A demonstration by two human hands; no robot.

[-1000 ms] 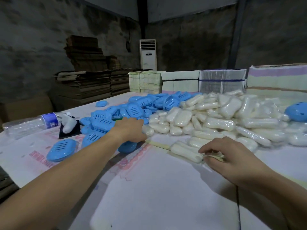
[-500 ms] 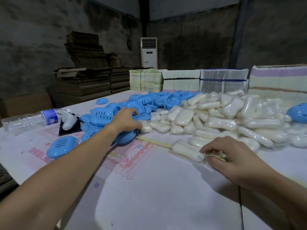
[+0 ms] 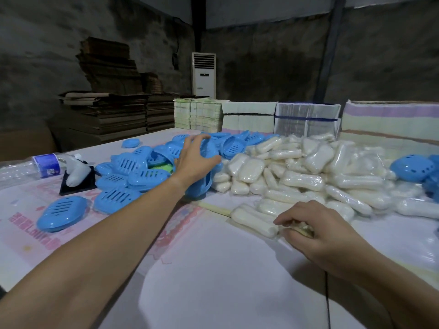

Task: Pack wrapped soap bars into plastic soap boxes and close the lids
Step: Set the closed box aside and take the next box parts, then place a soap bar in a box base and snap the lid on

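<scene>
A heap of blue plastic soap boxes [image 3: 133, 169] lies at the left middle of the table. To its right is a big pile of white wrapped soap bars [image 3: 308, 172]. My left hand [image 3: 194, 162] reaches into the blue heap, fingers and thumb curved round a tilted blue soap box [image 3: 200, 186]. My right hand [image 3: 316, 231] rests on the table at the near edge of the soap pile, fingertips pinching a wrapped soap bar [image 3: 300, 227]. A long wrapped bar [image 3: 251, 219] lies just left of it.
A closed blue box [image 3: 63, 213] lies apart at the near left. Behind it are a plastic bottle [image 3: 31, 167] and a white tool on a black pad [image 3: 77, 176]. More blue boxes [image 3: 418, 168] sit far right. Paper stacks [image 3: 306, 119] line the table's back edge.
My left hand has moved farther into the blue heap and risen, with the blue box now tipped up under it. My right hand has stayed in place on the soap bar.
</scene>
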